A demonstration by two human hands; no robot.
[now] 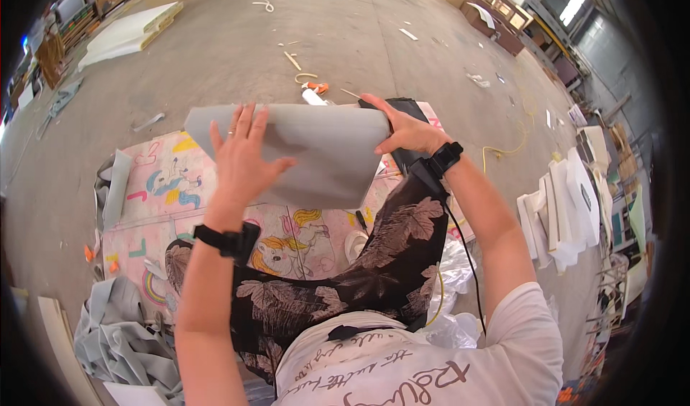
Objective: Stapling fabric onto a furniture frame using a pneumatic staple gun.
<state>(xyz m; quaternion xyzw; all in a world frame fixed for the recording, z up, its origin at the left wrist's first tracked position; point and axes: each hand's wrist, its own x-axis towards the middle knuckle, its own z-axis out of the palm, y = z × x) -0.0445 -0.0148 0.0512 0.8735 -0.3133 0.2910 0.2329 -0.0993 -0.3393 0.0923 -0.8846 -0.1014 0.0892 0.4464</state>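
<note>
Grey sheet (323,162) is held above the far part of the pink printed mat (154,226). Its right end is clamped by the right hand (413,133), whose fingers are partly hidden; the left hand (241,151) is spread on its left part. Near the mat's far right corner, a black item (412,107) is partly covered.

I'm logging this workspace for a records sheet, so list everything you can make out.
Grey sheet: 1, grey, at both hands
Printed mat: at least 1, mostly pink, on floor
Cylinder: 1, white, beyond sheet
Dark folded material: count unclear, black, beyond right hand
Fabric heap: 1, grey, lower left
Slabs: count unclear, cream, upper left
Panels: several, white, right
Crinkled plastic: count unclear, silvery, right of lap
Cord: 1, yellow, floor right
Wrist devices: 2, black, one per wrist
Left hand: 1, bare, against sheet
Right hand: 1, bare, sheet's right end
</note>
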